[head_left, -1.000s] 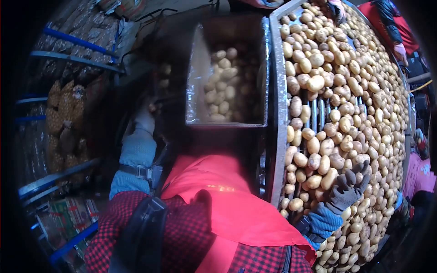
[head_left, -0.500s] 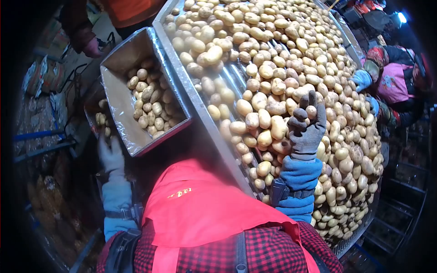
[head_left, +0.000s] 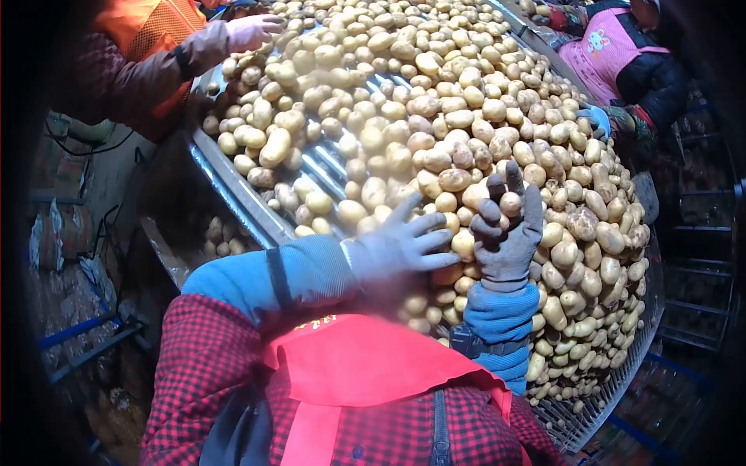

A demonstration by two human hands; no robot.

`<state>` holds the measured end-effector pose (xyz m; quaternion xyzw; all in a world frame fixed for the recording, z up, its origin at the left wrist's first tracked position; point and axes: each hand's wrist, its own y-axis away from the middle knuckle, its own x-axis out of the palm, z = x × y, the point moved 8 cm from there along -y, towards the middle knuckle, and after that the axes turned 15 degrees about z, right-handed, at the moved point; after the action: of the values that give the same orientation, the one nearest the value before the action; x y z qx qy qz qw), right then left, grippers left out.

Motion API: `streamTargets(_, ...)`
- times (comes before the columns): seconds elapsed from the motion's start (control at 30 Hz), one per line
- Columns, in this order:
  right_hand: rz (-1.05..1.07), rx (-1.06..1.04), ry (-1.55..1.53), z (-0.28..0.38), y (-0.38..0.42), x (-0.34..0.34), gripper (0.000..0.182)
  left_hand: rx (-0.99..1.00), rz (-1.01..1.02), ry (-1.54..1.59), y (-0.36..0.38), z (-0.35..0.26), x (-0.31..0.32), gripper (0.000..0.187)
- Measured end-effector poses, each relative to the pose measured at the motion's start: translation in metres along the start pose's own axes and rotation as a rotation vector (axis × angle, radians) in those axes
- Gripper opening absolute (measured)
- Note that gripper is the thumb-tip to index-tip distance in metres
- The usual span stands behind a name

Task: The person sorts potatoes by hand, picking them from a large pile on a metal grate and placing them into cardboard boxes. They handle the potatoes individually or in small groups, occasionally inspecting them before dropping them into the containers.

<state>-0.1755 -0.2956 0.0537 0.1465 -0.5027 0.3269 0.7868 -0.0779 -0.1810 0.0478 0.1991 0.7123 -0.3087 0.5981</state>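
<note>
Elbow-deep in the sorting line, a worker in a red checked shirt and red apron point(head_left: 365, 365) leans over a metal roller table point(head_left: 233, 182) heaped with potatoes point(head_left: 435, 101) that fill the middle and right of the frame. At centre, the left hand point(head_left: 400, 247), in a pale grey glove, lies flat with its fingers point(head_left: 431, 225) spread wide across the pile; it grips nothing and rests against the potatoes beneath it. Just to its right, the right hand point(head_left: 507, 233), in a dark grey glove with a blue knitted cuff, is raised above the heap with fingers curled around one small potato point(head_left: 510, 203), pinched at the fingertips. The two hands sit close together, almost touching. Bare rollers point(head_left: 330, 167) show through a gap in the pile at centre left. Below the table's edge at lower left, a lined bin point(head_left: 167, 248) holds a few more potatoes in shadow. In the upper left corner, another person's hand point(head_left: 252, 31), in a pink glove on an orange-vested arm, reaches onto the table. At the upper right, a second co-worker in a pink apron point(head_left: 602, 50) stands at the far side, a blue-gloved hand point(head_left: 597, 118) on the pile.
</note>
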Motion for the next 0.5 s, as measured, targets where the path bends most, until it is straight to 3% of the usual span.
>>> streamTargets(0.07,0.055,0.007,-0.098,-0.003,0.0,-0.002,0.05,0.016,-0.044,0.145,0.005,0.015,0.007,0.043)
streamTargets(0.17,0.051,-0.012,-0.079,-0.002,-0.001,0.003,0.052,-0.125,0.022,0.0,0.02,0.046,0.024,0.053)
streamTargets(0.2,0.147,-0.01,0.019,-0.001,-0.002,0.004,0.05,-0.161,0.047,-0.038,0.023,0.055,0.019,0.053)
streamTargets(0.23,0.141,-0.015,0.014,-0.001,-0.002,0.003,0.05,-0.283,0.107,0.034,0.022,0.067,0.003,0.055)
streamTargets(0.4,0.054,-0.028,-0.036,-0.002,-0.002,0.001,0.053,-0.453,0.035,-0.1,0.025,0.14,-0.01,0.051)
streamTargets(0.5,0.031,-0.028,-0.046,-0.001,0.002,-0.001,0.054,-0.599,0.158,-0.179,0.04,0.19,-0.014,0.054)
